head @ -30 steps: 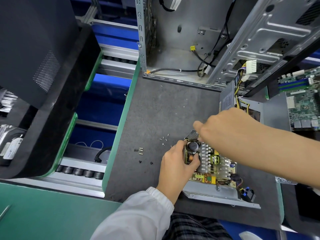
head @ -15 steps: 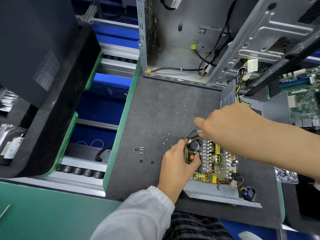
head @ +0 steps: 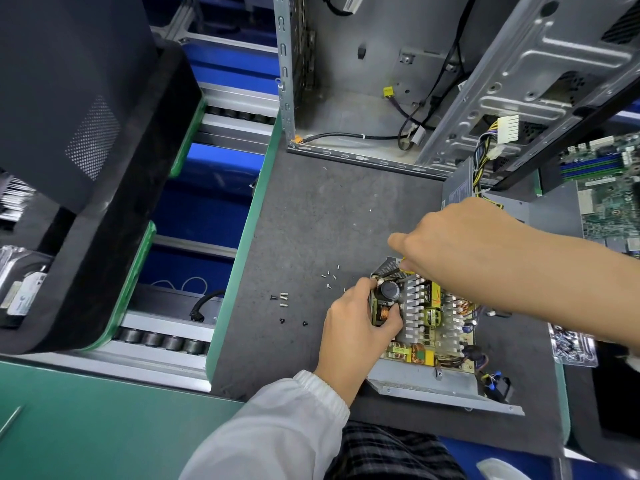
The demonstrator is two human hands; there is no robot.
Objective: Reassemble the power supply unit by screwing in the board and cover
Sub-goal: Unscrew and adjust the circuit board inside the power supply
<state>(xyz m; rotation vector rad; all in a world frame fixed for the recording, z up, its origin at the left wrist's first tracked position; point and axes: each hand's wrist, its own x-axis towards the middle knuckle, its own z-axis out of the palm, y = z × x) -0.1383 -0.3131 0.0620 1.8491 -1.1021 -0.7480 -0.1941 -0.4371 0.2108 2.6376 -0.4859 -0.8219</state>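
Two hands work at the board (head: 429, 313), which sits in its metal tray (head: 433, 386) on the grey surface (head: 311, 220), lower right of centre. Change over the last second is small: the right hand (head: 460, 244) has drifted slightly toward the left of the frame, fingers curled over the board's upper left corner, with a sliver of yellow (head: 403, 266) showing beneath that may be a tool handle; what the grip is clamped on cannot be told for certain. Left hand (head: 356, 327) has kept its place, grip closed on the board's left edge beside the dark round capacitor (head: 389, 291).

Judgement: a corner screw is being driven or aligned; board fastening is in progress, cover not yet on.

Loose screws (head: 329, 278) lie just left of the board. No legible writing; a red mark on a yellow part (head: 435, 295) is unreadable.
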